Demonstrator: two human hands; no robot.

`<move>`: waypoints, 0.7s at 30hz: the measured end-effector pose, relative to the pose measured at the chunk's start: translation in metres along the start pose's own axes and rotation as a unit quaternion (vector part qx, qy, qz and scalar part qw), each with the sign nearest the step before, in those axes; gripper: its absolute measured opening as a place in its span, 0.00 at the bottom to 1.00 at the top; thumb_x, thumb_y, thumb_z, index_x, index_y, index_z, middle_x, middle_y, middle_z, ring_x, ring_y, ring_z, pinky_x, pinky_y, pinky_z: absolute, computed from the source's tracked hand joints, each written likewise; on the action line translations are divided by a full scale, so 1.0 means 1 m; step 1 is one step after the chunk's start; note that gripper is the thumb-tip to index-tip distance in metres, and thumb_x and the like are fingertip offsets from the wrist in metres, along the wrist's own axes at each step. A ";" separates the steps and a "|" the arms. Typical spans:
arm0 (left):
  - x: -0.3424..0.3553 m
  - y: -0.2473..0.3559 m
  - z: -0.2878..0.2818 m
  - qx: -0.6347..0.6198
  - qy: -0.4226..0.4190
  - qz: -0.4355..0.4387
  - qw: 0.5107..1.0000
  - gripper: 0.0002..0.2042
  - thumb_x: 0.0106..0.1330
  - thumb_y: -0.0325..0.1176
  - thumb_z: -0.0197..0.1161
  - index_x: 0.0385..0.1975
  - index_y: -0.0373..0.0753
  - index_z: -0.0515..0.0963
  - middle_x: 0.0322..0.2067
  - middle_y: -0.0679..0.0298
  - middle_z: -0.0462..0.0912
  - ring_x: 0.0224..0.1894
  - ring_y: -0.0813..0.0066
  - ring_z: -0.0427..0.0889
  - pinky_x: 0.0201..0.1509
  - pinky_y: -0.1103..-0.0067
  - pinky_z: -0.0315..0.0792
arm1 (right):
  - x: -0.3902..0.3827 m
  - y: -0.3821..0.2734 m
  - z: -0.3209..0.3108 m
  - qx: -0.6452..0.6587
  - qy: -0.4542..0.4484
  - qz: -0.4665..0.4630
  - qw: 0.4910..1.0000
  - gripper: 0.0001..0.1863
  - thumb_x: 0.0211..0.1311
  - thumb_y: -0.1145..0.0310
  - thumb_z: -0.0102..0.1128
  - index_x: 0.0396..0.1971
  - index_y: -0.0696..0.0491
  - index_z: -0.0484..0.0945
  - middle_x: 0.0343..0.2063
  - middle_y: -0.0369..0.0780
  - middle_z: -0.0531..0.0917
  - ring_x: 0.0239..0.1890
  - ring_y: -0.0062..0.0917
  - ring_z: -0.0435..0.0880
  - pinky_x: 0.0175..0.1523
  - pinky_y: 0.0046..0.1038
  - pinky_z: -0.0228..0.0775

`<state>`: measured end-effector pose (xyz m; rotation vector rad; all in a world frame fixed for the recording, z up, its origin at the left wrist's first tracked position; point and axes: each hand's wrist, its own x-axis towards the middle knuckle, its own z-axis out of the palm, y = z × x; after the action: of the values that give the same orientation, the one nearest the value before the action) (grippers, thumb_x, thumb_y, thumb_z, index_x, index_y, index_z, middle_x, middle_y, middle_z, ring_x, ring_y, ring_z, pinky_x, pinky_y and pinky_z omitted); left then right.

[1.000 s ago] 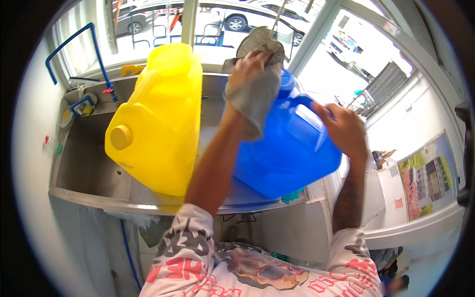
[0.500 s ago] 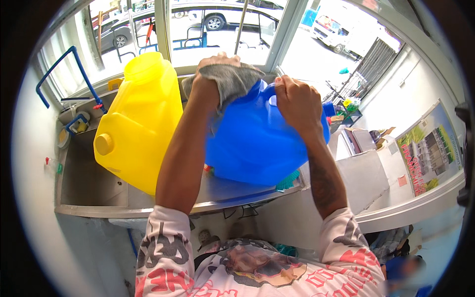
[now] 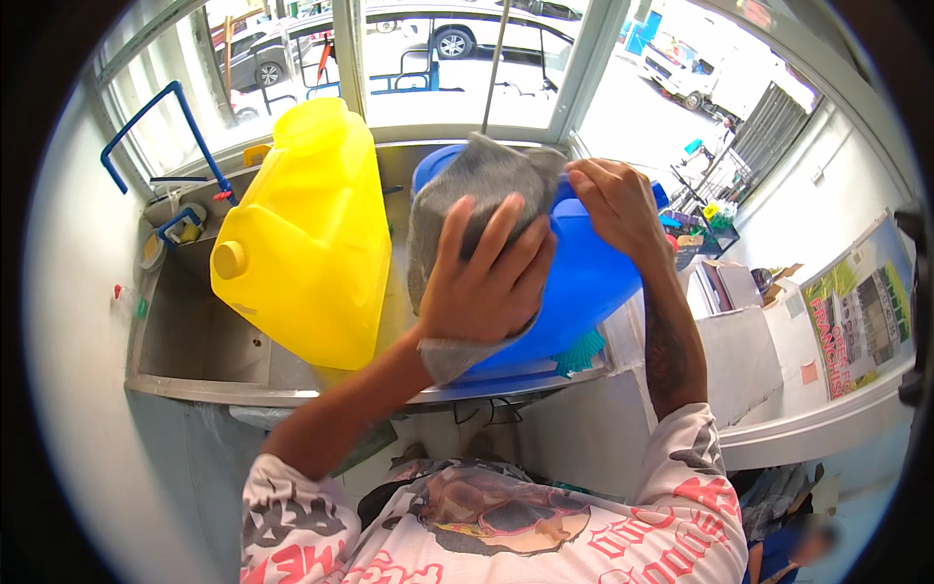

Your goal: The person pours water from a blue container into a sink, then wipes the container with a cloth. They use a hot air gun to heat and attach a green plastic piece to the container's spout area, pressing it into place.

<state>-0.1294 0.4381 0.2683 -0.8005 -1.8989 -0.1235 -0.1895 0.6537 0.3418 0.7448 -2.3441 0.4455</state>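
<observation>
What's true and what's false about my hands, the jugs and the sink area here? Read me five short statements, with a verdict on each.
1. The left hand is on a grey fabric cloth over a large blue plastic jug. True.
2. The right hand is on the yellow jug. False: it is on the blue jug, near its top.
3. A large yellow plastic jug stands left of the blue jug. True.
4. A tall bent blue pipe rises to the right of both jugs. False: it is to their left.
5. The yellow jug has a round yellow cap facing the wearer's side. True.
</observation>
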 end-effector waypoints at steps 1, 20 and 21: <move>-0.016 -0.003 -0.006 -0.019 0.014 -0.016 1.000 0.16 0.64 0.43 0.62 0.51 0.52 0.84 0.62 0.60 0.73 0.63 0.51 0.72 0.66 0.44 0.62 | 0.001 0.000 -0.001 -0.002 -0.022 0.016 1.000 0.16 0.70 0.63 0.50 0.35 0.57 0.84 0.31 0.49 0.86 0.34 0.44 0.86 0.44 0.41 0.76; -0.238 0.040 0.115 -0.564 0.078 -0.607 0.554 0.26 0.77 0.53 0.47 0.58 0.35 0.74 0.55 0.59 0.78 0.54 0.73 0.77 0.59 0.76 0.71 | 0.018 0.011 0.023 0.012 -0.056 0.081 0.995 0.20 0.71 0.56 0.53 0.27 0.57 0.79 0.16 0.37 0.74 0.21 0.19 0.70 0.29 0.28 0.60; -0.235 0.060 0.107 -0.539 0.088 -0.616 0.567 0.26 0.77 0.52 0.47 0.58 0.35 0.73 0.55 0.59 0.77 0.54 0.72 0.77 0.59 0.75 0.71 | 0.017 0.011 0.025 0.019 -0.053 0.092 0.994 0.20 0.70 0.57 0.54 0.25 0.57 0.79 0.15 0.36 0.73 0.20 0.19 0.70 0.29 0.27 0.60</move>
<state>-0.1180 0.4185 0.0041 0.0746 -1.6686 -2.2992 -0.2191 0.6439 0.3332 0.5837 -2.5233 0.5432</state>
